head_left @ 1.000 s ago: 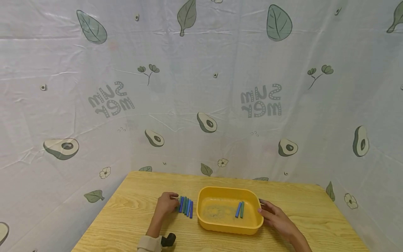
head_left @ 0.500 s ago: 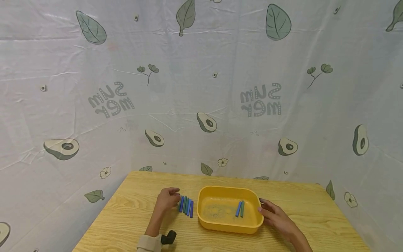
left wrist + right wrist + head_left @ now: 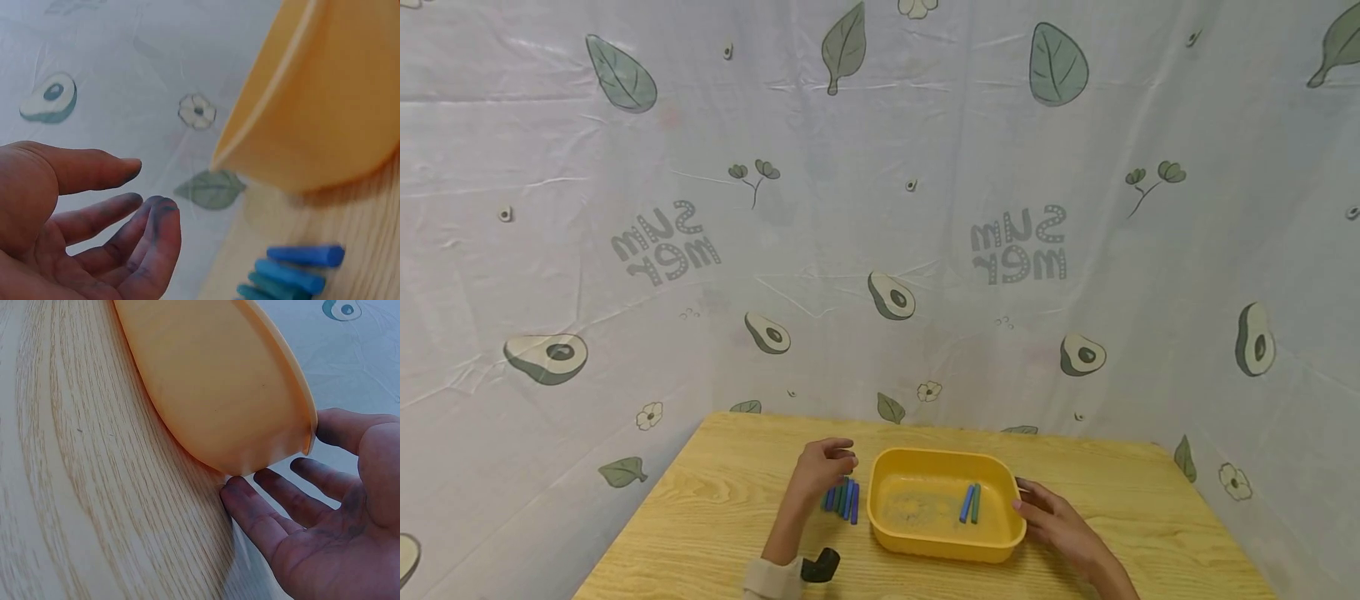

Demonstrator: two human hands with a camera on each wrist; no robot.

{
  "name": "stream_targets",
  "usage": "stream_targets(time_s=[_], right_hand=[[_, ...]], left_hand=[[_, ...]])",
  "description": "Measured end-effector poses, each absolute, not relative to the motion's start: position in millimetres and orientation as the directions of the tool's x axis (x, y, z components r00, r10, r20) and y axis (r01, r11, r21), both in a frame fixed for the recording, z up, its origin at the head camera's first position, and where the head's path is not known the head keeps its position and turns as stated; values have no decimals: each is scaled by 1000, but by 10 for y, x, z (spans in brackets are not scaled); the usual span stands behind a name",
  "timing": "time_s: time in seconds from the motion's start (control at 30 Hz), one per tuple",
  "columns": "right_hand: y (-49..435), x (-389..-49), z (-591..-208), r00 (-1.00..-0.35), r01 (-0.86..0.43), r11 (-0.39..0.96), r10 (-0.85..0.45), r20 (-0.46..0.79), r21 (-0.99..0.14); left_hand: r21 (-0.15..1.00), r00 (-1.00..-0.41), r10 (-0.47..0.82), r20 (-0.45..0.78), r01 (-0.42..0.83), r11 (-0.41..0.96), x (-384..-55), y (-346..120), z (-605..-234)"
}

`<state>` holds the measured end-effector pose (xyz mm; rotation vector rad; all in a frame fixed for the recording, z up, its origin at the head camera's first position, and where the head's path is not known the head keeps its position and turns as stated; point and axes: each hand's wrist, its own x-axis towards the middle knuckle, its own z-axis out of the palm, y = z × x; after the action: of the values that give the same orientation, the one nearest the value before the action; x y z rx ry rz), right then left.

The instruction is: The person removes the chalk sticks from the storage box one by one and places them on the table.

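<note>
My left hand (image 3: 820, 470) is above a row of several blue, green and purple chalk sticks (image 3: 853, 505) on the table. Nothing shows between its loosely bent, smudged fingers (image 3: 156, 250) in the left wrist view. To the right of that row stands a yellow plastic tub (image 3: 947, 550). A blue chalk stick (image 3: 966, 505) and a green chalk stick (image 3: 976, 505) lie side by side inside, near its right end. My right hand (image 3: 1062, 525) holds the tub's right end, with the thumb (image 3: 340, 428) at the rim and fingertips against the outer wall.
The tub's floor carries greyish powdery marks. Under everything is a wood-grain table (image 3: 737, 450). Behind it hangs a pale curtain (image 3: 820, 233) printed with leaves and avocados. A black device (image 3: 822, 565) is on the left wrist.
My left hand has come up from the row's left end and shifted right, over the sticks. My right hand keeps its place on the tub. The head view has tilted slightly.
</note>
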<state>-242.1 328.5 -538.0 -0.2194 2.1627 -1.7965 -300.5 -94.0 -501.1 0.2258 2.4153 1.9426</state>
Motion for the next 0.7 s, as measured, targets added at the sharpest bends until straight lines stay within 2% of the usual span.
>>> stream_targets(time_s=[0.43, 0.7], right_hand=[[3285, -2435, -5386, -937, 77, 202, -319, -140, -976], [3285, -2439, -5396, -936, 66, 204, -328, -131, -977]], left_hand=[[982, -966, 247, 81, 120, 144, -2985, -539, -4917], [989, -949, 312, 47, 89, 120, -2926, -316, -4949]])
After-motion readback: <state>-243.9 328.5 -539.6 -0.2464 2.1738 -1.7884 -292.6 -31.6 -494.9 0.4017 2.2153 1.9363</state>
